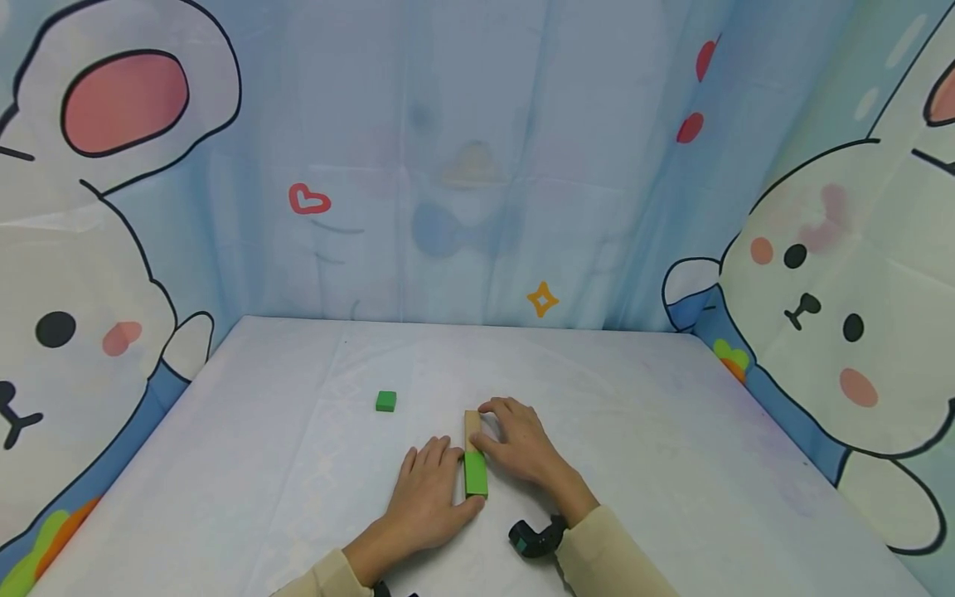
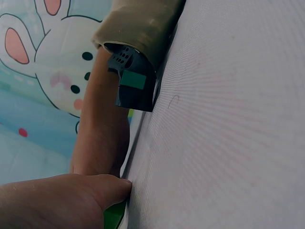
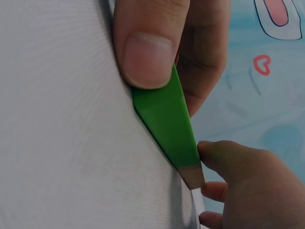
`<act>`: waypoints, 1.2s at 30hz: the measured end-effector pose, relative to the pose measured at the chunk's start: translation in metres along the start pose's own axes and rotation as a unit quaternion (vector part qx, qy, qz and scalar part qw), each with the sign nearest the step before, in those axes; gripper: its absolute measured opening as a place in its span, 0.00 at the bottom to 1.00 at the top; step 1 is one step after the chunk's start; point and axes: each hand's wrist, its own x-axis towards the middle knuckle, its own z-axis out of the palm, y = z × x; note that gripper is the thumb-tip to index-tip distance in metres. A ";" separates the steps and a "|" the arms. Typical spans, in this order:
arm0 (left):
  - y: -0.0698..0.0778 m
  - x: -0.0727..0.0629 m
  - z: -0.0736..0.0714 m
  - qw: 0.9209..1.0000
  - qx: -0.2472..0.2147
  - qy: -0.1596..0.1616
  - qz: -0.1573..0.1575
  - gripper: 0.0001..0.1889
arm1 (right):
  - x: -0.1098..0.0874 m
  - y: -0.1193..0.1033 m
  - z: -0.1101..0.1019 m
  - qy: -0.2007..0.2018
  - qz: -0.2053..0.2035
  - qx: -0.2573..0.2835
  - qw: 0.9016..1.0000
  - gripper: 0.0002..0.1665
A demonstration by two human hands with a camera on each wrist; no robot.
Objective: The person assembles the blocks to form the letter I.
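A green block (image 1: 475, 474) and a plain wooden block (image 1: 472, 429) lie end to end on the white-covered table. My left hand (image 1: 429, 495) holds the green one, thumb (image 3: 147, 57) over its near end and index fingertip at its left side. In the left wrist view only a corner of that green block (image 2: 114, 215) shows under the thumb. My right hand (image 1: 525, 439) holds the wooden block from the right, its index finger at the far end and its thumb close to the joint between the blocks.
A small green block (image 1: 385, 401) stands by itself farther back and to the left. A dark wrist camera (image 1: 537, 537) hangs beside the right sleeve, low over the white tabletop (image 1: 671, 464). Printed curtains (image 1: 462, 99) close off the back and both sides.
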 end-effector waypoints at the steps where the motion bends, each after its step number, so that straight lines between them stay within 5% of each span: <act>1: 0.000 0.000 0.000 1.000 0.000 0.000 0.000 0.37 | 0.000 0.000 0.000 0.001 -0.001 -0.001 1.000 0.27; 36: 0.001 -0.001 -0.002 1.000 0.004 -0.003 0.002 0.37 | -0.002 -0.001 -0.001 0.001 -0.007 -0.004 1.000 0.27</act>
